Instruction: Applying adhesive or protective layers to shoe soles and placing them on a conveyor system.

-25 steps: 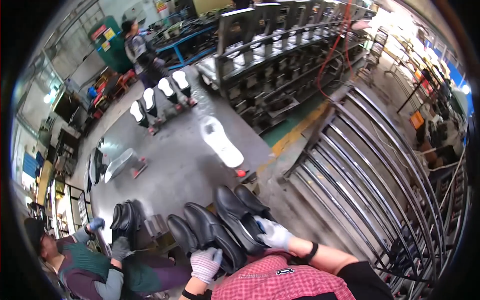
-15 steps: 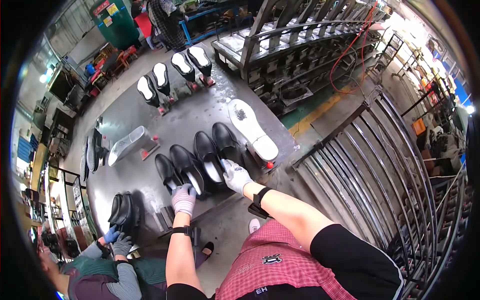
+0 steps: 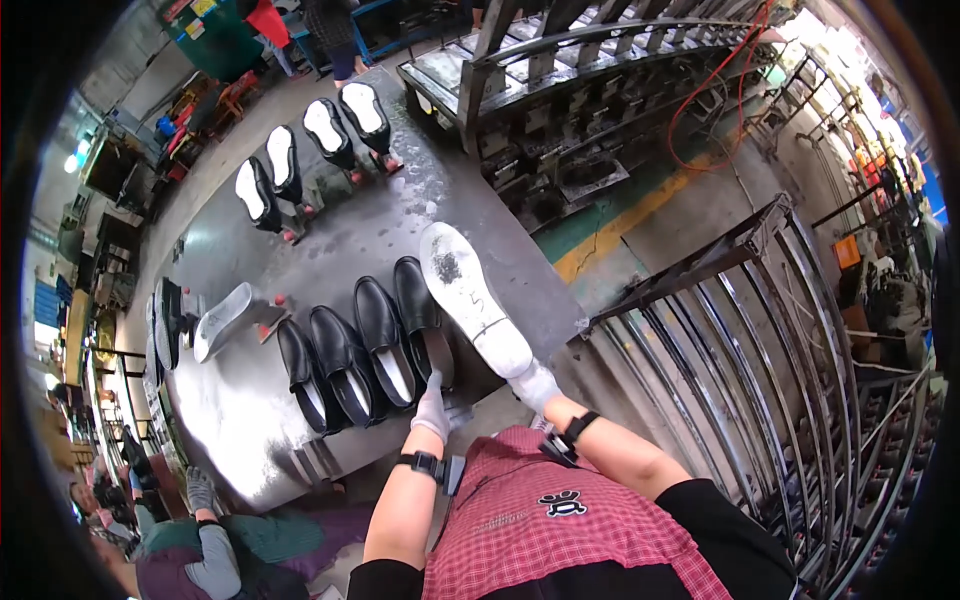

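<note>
Shifted off the black loafers (image 3: pixel 339 345) since the earlier frame, my right grip (image 3: pixel 536 386) meets the heel of the white sole (image 3: pixel 472 290) at the desk (image 3: pixel 335 245) edge, my left grip (image 3: pixel 432 412) by the rightmost loafer (image 3: pixel 412 305), though remotely I cannot tell whether either is clamped.

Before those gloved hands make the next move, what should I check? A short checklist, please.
1. Black loafers upright on the table: ok, four side by side near its edge.
2. Left hand off the rightmost loafer: cannot tell; it is at the heel, contact unclear.
3. Right hand gripping the white sole-shaped piece: cannot tell; it is at the near end, fingers largely hidden.
4. White-faced shoes apart from both hands: ok, four in a row toward the far end.
5. Co-worker's hand apart from the person's hands: ok, off at lower left.
</note>
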Available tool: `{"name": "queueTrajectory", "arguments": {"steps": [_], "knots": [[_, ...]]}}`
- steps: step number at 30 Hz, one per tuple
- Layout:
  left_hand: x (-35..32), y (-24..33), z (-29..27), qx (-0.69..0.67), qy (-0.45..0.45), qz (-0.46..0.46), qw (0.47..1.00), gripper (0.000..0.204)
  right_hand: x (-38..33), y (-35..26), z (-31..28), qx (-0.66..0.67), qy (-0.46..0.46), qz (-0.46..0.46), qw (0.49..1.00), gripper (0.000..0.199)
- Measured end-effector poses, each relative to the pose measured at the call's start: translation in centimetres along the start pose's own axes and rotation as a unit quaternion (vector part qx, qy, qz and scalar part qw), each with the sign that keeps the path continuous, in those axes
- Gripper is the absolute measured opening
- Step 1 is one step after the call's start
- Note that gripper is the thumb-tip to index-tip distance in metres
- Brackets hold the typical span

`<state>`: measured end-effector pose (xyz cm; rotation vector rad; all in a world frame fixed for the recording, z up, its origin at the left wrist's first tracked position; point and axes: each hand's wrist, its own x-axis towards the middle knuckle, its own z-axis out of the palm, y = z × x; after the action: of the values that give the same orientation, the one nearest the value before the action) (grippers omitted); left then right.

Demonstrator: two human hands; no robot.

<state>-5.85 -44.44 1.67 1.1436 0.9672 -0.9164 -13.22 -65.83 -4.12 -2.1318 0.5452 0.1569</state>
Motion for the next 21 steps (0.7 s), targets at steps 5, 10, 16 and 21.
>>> {"name": "queueTrajectory", "arguments": {"steps": [5,10,16,21], "knots": [[6.0,0.2,-1.5,-0.163,-0.040,-0.036,0.985,0.036,-4.1,-2.5,-1.8,0.031,0.027,-0.026,0.999,0.068],[-1.8,4.9,1.0,-0.068,-0.112,0.193,0.972,0.054,-0.9,-4.1,-4.5,-0.071,-0.031,-0.023,0.997,0.058],[-7.2,13.3,0.3,0.079,-0.017,0.357,0.931,0.071,-1.7,-17.4,-12.2,-0.177,-0.095,0.018,0.979,0.051],[-8.2,19.0,-0.2,0.305,0.072,0.533,0.786,0.060,5.5,-27.8,-11.2,-0.317,-0.123,-0.070,0.938,0.035]]}}
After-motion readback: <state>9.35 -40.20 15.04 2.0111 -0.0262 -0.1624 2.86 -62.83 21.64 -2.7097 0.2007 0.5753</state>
